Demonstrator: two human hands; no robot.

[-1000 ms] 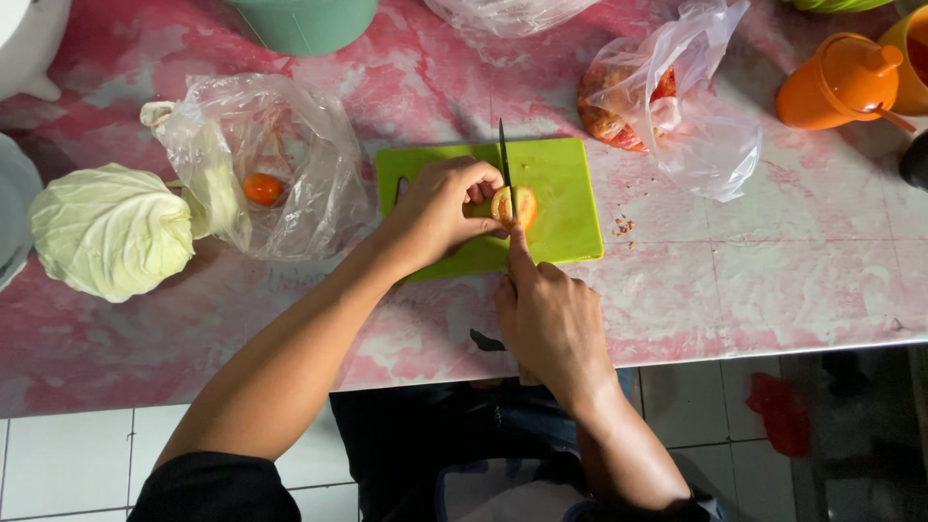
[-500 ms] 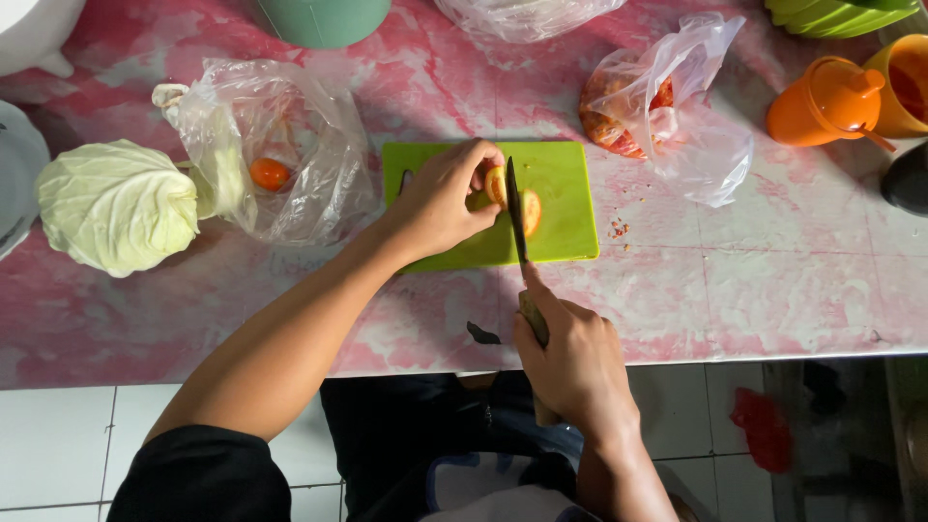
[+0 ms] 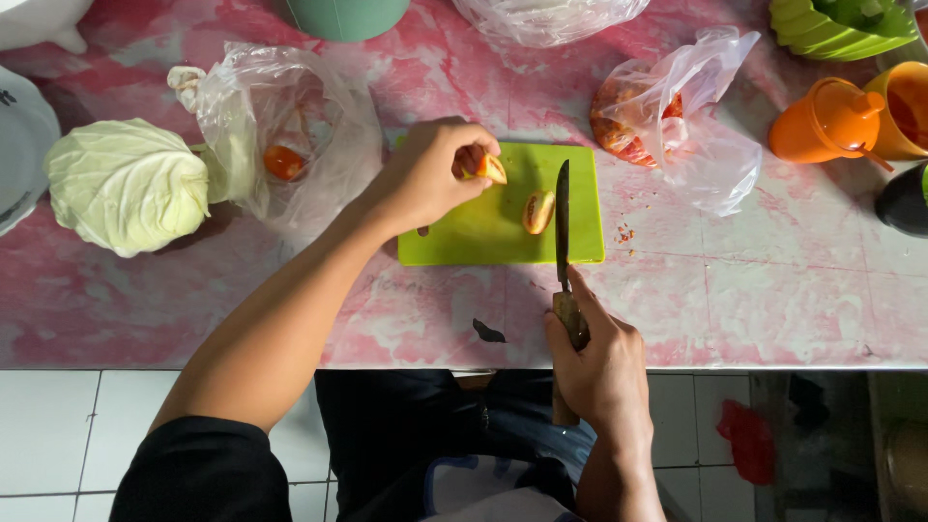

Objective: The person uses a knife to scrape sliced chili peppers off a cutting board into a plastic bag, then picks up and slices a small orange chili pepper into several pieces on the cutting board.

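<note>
Head view: pinching one orange-red tomato half (image 3: 489,168) in closed left hand (image 3: 430,174) above green plastic cutting board (image 3: 483,232); other half (image 3: 537,212) lying there. Right hand (image 3: 597,362) gripping wooden-handled knife (image 3: 563,227), blade risking that half. Holding tomatoes: clear plastic bags (image 3: 290,135) (image 3: 677,116).

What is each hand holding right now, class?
Left hand: closed on a tomato half.
Right hand: closed on the knife handle.

Both hands closed: left (image 3: 430,174) forward, right (image 3: 599,362) drawn near.
</note>
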